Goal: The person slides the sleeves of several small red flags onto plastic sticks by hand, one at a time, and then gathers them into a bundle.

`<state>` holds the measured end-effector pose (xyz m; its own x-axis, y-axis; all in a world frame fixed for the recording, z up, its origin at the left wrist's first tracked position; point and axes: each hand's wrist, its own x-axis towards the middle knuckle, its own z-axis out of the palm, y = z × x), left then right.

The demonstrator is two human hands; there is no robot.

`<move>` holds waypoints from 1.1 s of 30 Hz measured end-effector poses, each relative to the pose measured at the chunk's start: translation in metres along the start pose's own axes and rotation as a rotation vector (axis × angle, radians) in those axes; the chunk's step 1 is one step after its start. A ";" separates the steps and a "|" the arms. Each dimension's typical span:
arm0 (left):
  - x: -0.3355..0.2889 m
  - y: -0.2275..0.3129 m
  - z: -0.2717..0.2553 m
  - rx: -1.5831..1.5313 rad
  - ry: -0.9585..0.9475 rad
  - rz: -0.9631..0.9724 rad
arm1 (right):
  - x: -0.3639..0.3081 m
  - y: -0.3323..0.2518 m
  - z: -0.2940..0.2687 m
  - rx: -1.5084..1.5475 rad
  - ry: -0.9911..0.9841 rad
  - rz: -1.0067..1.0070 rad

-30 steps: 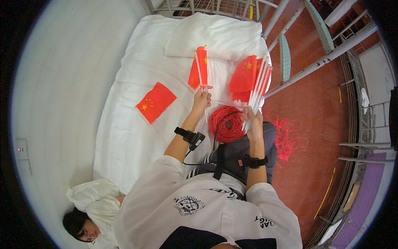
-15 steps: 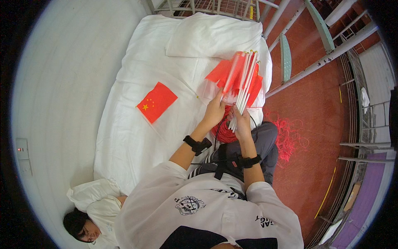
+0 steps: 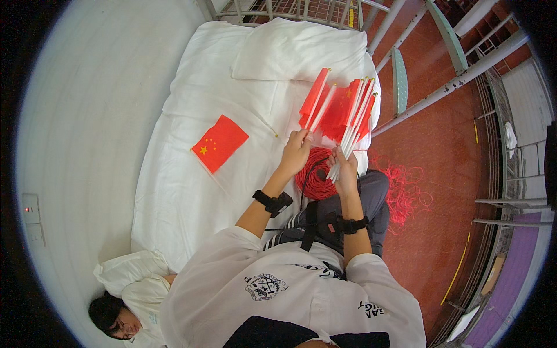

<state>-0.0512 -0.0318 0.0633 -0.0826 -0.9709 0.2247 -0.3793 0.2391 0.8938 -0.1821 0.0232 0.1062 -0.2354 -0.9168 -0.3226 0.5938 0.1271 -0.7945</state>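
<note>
My right hand [image 3: 346, 169] is closed round the lower ends of a bundle of hand flags [image 3: 352, 127], red cloth on white sticks with gold tips. Just left of it, my left hand [image 3: 296, 153] grips two sticks of red hand flags [image 3: 314, 100], which lean apart from the bundle. A single red flag [image 3: 221, 142] with yellow stars lies spread on the white bed at the left, its stick pointing toward me. Below both hands, a coil of red cord [image 3: 314, 180] rests beside my leg.
A white pillow [image 3: 299, 49] lies at the bed's far end. Metal rails and a ladder with green steps [image 3: 400, 81] stand at the right. Loose red strands [image 3: 403, 191] hang over that edge. Another person [image 3: 142, 298] lies at the lower left by the wall.
My hands have drawn apart slightly. Two flags in my left hand now stand separated from the bundle, and the bundle in my right hand has shifted a little right and down.
</note>
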 end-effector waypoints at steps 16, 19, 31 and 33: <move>0.008 0.036 0.030 -0.833 -0.030 -0.528 | 0.009 0.033 -0.007 -0.450 -0.132 -0.131; 0.009 0.032 0.029 -0.807 -0.051 -0.570 | 0.005 0.024 -0.002 -0.416 -0.159 -0.008; 0.001 0.016 0.048 -0.517 -0.171 -0.548 | 0.010 0.033 -0.011 -0.516 -0.059 0.026; 0.001 0.007 0.051 -0.330 -0.037 -0.257 | 0.018 0.035 -0.014 -0.466 0.015 -0.207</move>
<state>-0.1009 -0.0315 0.0499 -0.0588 -0.9978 -0.0309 -0.0770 -0.0263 0.9967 -0.1767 0.0167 0.0653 -0.3244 -0.9356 -0.1391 0.1283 0.1021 -0.9865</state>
